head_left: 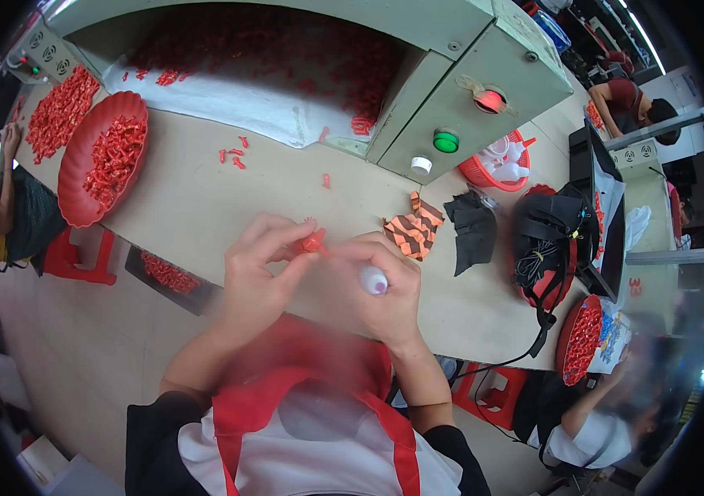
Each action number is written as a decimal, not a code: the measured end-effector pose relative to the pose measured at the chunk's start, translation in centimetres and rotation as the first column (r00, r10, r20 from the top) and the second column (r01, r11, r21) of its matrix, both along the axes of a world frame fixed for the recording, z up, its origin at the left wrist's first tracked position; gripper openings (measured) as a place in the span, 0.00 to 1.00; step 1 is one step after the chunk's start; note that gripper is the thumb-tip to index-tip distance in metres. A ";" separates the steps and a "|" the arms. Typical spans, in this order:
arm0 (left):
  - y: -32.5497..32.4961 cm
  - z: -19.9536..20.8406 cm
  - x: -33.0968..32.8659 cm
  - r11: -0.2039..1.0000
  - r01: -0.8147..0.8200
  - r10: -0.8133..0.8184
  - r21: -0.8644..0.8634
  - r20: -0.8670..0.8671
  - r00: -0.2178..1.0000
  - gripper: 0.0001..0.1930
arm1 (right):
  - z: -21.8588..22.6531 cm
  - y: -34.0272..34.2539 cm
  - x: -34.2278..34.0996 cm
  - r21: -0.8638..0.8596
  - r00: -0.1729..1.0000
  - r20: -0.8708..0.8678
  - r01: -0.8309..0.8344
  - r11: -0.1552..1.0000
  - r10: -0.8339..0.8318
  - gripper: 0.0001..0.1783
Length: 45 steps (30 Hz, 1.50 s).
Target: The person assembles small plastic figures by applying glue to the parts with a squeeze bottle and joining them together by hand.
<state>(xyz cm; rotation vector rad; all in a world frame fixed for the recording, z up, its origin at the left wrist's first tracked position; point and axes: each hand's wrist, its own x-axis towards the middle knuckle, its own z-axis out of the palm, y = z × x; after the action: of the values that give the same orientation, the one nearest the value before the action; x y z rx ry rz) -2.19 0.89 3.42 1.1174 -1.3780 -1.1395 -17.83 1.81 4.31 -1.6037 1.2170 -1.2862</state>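
Over the near edge of the table (344, 211), my left hand (257, 260) pinches a small red plastic piece (311, 242) between thumb and fingers. My right hand (393, 293) is wrapped round a small white squeeze bottle (373, 282), whose rounded end pokes out of the fist. The bottle's tip points left toward the red piece; blur hides whether they touch. Beyond my hands lie several loose red pieces (238, 153) and a single red piece (326, 181). Right of my right hand is a crumpled orange-and-brown striped cloth (415, 230).
A pale green machine (451, 107) with a lined opening holding red pieces stands behind. At left is a red bowl (75, 207) of pieces. To the right are a black cloth (470, 236), a red basket (472, 169) with white bottles and a black bag (554, 223). Other people sit nearby.
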 end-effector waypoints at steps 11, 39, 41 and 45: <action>0.0 0.4 0.0 0.991 -0.024 0.038 -0.129 0.113 0.993 0.16 | -0.6 0.1 -0.3 0.267 0.983 0.178 0.004 0.964 -0.053 0.06; 0.7 0.4 0.1 0.997 -0.014 0.027 -0.082 0.151 0.988 0.12 | -0.7 0.3 0.4 0.314 0.900 0.434 -0.102 0.944 -0.047 0.05; 0.7 0.3 0.6 0.991 -0.063 0.091 -0.119 0.244 0.965 0.14 | -0.6 -0.1 0.6 0.313 0.911 0.408 -0.087 0.946 -0.051 0.05; 0.4 0.6 0.6 0.999 -0.021 0.028 -0.043 0.182 0.983 0.16 | -0.5 -0.2 0.5 0.395 0.903 0.429 -0.149 0.906 -0.038 0.02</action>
<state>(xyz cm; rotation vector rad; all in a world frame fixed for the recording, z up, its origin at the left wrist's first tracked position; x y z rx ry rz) -1.62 1.26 4.02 1.2303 -1.5174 -1.0060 -17.34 1.63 3.84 -0.9721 1.0645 -1.1597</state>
